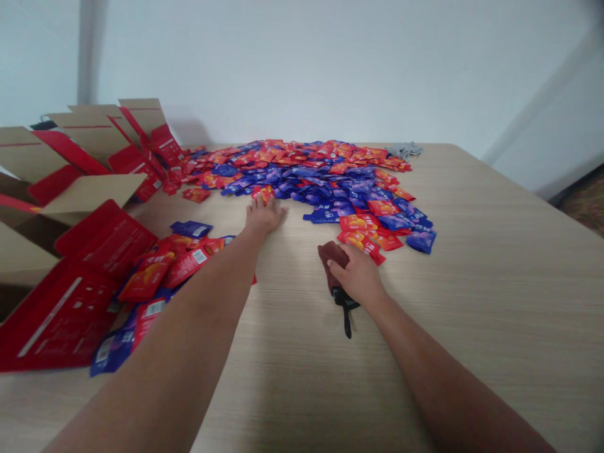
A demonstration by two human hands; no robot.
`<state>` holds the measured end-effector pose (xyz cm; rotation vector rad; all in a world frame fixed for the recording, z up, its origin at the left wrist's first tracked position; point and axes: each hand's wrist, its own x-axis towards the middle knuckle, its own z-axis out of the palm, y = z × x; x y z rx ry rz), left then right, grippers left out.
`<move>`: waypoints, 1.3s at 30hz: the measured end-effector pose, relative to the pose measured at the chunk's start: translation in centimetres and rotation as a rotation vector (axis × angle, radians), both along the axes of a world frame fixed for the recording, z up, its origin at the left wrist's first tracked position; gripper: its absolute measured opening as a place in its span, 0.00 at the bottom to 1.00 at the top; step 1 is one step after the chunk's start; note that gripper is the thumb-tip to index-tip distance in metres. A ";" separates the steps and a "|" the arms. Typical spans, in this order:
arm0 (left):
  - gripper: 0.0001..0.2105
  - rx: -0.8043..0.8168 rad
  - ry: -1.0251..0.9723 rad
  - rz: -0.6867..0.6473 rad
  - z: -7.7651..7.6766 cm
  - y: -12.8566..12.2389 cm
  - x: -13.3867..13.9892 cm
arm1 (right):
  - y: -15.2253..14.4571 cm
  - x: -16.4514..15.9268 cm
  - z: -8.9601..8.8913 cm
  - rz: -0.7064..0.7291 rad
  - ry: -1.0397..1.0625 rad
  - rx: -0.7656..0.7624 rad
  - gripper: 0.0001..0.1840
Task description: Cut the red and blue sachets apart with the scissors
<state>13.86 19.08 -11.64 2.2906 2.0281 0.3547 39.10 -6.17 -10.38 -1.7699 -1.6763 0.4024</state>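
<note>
My left hand (265, 214) reaches to the near edge of a wide heap of packets, its fingers stretched out over a red-orange packet (263, 192). They touch it, but no lifted packet shows in them. My right hand (361, 277) is closed round a dark brown, soft-looking item (329, 258) with a black end and a short black strap (347, 322). What exactly this item is, I cannot tell. Just beyond it lie red packets (361, 242) at the right front of the heap. Blue-purple packets (325, 214) lie between my two hands.
Open red cardboard boxes (75, 302) with tan insides stand on the left. A second pile of red and blue packets (148, 277) spills beside them, partly behind my left forearm. Small grey pieces (404, 150) lie at the back right of the wooden table (491, 264), against a white wall.
</note>
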 end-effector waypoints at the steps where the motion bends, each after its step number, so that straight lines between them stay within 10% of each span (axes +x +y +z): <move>1: 0.44 0.002 -0.015 0.014 -0.1 -0.5 0.2 | 0.0 0.0 0.0 0.001 -0.001 0.008 0.16; 7: 0.39 -0.001 -0.100 0.060 -0.5 -5.9 3.0 | 0.1 0.4 0.0 0.023 -0.003 0.030 0.13; 20: 0.26 0.040 -0.031 -0.531 1.5 -29.5 2.8 | 0.0 0.8 0.1 -0.013 0.114 0.089 0.16; 30: 0.08 0.008 -0.120 -0.778 4.5 -29.2 1.2 | -3.0 -2.1 2.3 0.438 0.099 0.060 0.18; 39: 0.08 -0.008 -0.158 -0.818 4.9 -29.5 0.7 | -2.2 -2.2 1.5 0.422 -0.065 0.075 0.17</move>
